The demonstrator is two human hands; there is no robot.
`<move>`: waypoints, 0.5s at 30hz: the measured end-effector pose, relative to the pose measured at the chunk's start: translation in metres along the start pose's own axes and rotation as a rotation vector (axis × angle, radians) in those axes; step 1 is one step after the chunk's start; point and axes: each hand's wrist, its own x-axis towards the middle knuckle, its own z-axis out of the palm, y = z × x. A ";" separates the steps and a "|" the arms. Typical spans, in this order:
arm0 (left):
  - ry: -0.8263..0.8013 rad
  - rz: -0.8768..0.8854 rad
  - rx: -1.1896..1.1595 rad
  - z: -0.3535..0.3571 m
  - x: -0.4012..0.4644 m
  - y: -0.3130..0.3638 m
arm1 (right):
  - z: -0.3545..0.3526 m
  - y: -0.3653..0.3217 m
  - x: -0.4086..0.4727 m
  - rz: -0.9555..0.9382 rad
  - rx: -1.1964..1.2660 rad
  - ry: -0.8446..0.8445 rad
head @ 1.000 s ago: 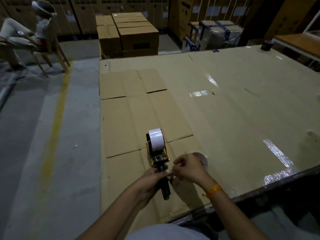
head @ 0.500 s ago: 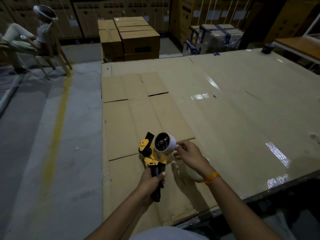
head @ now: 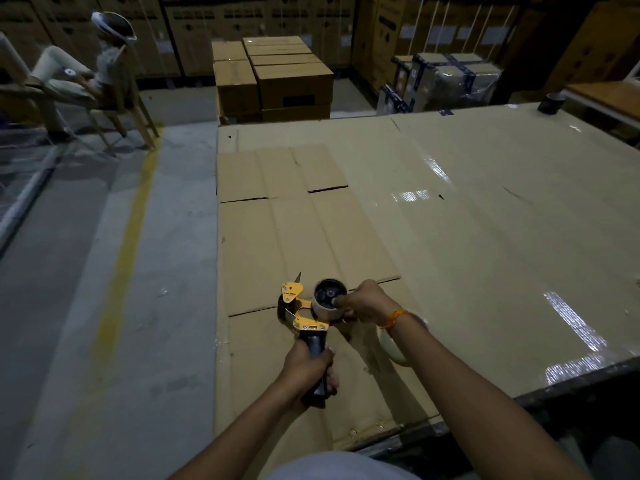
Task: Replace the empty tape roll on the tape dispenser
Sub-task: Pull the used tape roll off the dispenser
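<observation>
Cardboard sheets cover the table (head: 485, 237), and the person works close to its near left corner, where the floor (head: 104, 271) with a yellow line lies open on the left and most of the table top to the right is free. One tape dispenser (head: 304, 313), yellow with a black handle, is held up above the cardboard near this edge. The left hand (head: 310, 370) has its fingers closed around the handle. One roll (head: 329, 301) sits on the dispenser's hub, and the right hand (head: 367, 303) grips it from the right side, fingers curled on its rim. A second, pale roll (head: 394, 348) lies on the table just under the right wrist, partly hidden. One dark roll (head: 550, 103) stands at the far right edge. Beyond the table are stacked boxes (head: 277, 77).
</observation>
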 end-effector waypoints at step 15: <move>0.001 -0.038 0.034 0.005 -0.003 0.005 | 0.017 -0.004 0.021 0.110 0.411 0.084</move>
